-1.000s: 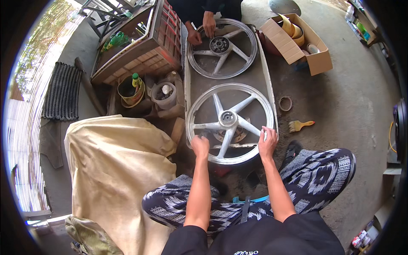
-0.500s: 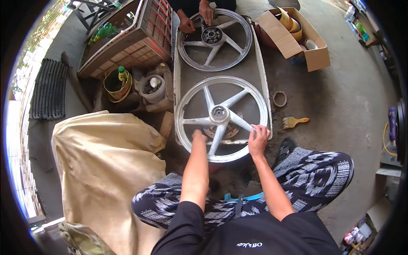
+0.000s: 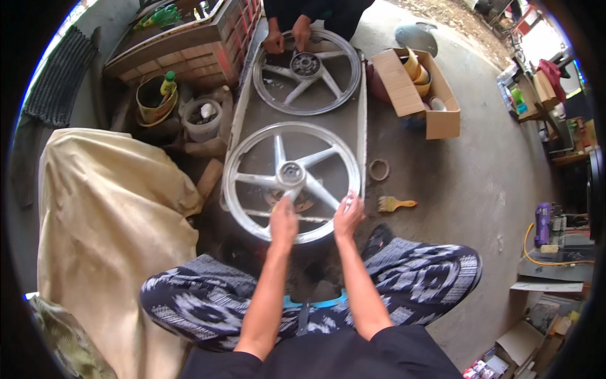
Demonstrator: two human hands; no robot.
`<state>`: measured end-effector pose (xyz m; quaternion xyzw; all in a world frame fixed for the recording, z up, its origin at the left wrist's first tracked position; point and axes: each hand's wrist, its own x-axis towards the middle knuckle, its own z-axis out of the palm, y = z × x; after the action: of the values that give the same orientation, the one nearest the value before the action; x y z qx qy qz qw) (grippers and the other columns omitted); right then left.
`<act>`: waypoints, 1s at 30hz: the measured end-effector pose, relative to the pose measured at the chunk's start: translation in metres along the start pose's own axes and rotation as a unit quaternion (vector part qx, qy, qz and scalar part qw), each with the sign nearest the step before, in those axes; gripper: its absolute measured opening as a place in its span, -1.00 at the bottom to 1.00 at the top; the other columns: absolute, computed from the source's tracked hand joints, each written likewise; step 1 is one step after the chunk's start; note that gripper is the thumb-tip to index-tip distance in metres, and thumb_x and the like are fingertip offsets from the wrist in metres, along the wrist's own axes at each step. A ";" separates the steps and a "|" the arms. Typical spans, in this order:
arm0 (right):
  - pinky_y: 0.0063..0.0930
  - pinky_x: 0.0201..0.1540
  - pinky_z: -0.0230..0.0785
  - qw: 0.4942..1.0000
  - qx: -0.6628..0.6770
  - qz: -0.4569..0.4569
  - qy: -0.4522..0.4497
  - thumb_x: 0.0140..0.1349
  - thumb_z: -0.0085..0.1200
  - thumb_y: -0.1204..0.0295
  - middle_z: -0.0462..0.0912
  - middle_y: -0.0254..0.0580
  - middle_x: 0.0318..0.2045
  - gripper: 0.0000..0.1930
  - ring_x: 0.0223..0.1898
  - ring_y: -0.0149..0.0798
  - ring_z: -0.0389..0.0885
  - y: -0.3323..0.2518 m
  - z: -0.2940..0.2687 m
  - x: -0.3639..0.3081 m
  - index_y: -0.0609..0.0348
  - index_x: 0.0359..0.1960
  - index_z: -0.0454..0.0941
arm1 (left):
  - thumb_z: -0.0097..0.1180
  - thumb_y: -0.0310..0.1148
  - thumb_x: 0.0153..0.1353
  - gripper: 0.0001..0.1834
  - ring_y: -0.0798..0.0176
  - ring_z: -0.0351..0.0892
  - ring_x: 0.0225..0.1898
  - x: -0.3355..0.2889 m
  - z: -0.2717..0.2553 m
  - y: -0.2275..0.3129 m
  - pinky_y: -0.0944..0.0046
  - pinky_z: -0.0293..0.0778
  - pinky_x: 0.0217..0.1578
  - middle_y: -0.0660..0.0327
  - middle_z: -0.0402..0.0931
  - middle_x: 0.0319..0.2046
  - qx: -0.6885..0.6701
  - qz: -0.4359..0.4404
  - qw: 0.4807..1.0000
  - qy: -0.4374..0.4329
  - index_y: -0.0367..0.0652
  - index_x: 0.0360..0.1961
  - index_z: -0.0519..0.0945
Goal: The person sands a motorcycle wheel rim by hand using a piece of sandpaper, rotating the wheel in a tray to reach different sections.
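A silver five-spoke motorcycle wheel point(image 3: 314, 158) lies in front of me across the near end of a shallow rectangular tray point(image 3: 235, 136). My right hand point(image 3: 348, 216) grips its rim at the near right. Closed about the lower spoke, my left hand point(image 3: 283, 222) is slightly blurred; anything small between its fingers is hidden. Beneath the spokes, part of a perforated brake disc point(image 3: 303, 203) shows. At the tray's far end rests a second, greyer wheel point(image 3: 330, 82). Another person's hands point(image 3: 287, 39) are at its far left edge.
A paintbrush point(image 3: 396, 203) and a ring point(image 3: 379, 170) lie on the floor at right, below an open cardboard box point(image 3: 443, 123). To the left stand a bucket point(image 3: 156, 104), a pale tub point(image 3: 201, 120), a crate point(image 3: 183, 60) and something under a tan cover point(image 3: 113, 234).
My left hand has come from below the wheel's spokes up onto the lower spoke. My right hand stays on the rim. The whole view has shifted and turned somewhat.
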<state>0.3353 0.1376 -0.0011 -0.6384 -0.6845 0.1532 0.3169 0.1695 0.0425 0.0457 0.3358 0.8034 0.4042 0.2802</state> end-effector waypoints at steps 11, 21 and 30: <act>0.03 0.11 0.27 0.993 -0.116 0.009 -0.019 0.26 0.11 0.41 0.42 -0.18 0.08 -0.64 0.13 0.04 0.37 0.002 0.001 0.015 -0.13 0.11 0.54 | 0.12 -0.39 0.26 -0.76 -0.09 0.56 -0.07 -0.077 -0.014 0.016 -0.03 0.51 -0.06 0.05 0.59 -0.12 0.173 0.177 0.958 -0.146 -0.16 -0.06 0.65; 0.04 0.06 0.31 0.994 -0.107 -0.018 -0.002 0.26 0.11 0.41 0.41 -0.16 0.07 -0.67 0.09 0.07 0.37 0.004 0.008 0.013 -0.16 0.07 0.57 | 0.13 -0.39 0.21 -0.81 -0.10 0.60 -0.08 -0.072 0.013 0.023 -0.01 0.57 -0.07 0.01 0.60 -0.16 0.159 0.188 0.962 -0.118 -0.26 -0.20 0.61; 0.01 0.09 0.30 0.994 -0.105 0.004 -0.020 0.29 0.09 0.39 0.41 -0.18 0.07 -0.70 0.09 0.06 0.37 -0.011 0.010 0.012 -0.16 0.05 0.58 | 0.14 -0.40 0.04 -0.84 -0.08 0.64 -0.22 -0.077 0.010 0.021 -0.01 0.57 -0.14 -0.03 0.58 -0.30 0.252 0.220 0.940 -0.072 -0.28 -0.39 0.61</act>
<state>0.3203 0.1493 0.0010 -0.6676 -0.7007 0.0946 0.2333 0.2310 -0.0022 0.0718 0.5918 0.7628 0.2149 0.1475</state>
